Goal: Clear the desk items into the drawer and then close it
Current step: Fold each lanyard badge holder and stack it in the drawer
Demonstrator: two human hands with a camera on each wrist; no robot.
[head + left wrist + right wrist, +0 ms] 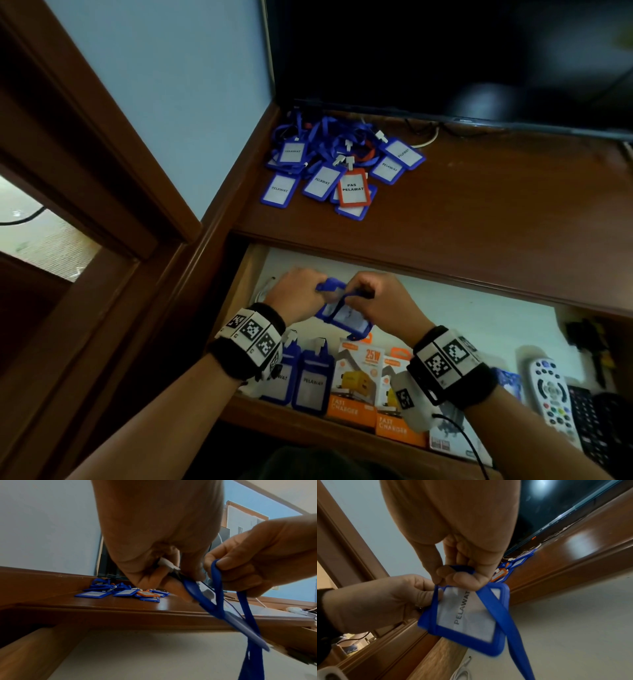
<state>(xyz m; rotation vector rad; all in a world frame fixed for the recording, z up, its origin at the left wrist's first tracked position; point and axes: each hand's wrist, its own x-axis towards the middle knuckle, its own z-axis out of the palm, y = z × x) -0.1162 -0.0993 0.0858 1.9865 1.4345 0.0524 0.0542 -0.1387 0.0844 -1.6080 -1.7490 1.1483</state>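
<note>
Both wrists hover above the open drawer (246, 274): left hand (296, 296) pinches a blue badge holder (346, 317) at its clip, right hand (380, 301) grips its lanyard (505, 615). Remaining badges (342, 168) pile at twelve o'clock on the desk (496, 205), bare liner at three.

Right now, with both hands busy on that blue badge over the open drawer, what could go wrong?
The loose lanyard hanging from the badge holder could trail over the drawer edge and perhaps jam it on closing. The left hand and right hand grip only one badge; the tangled pile of badges on the desk may snag together when lifted.
</note>
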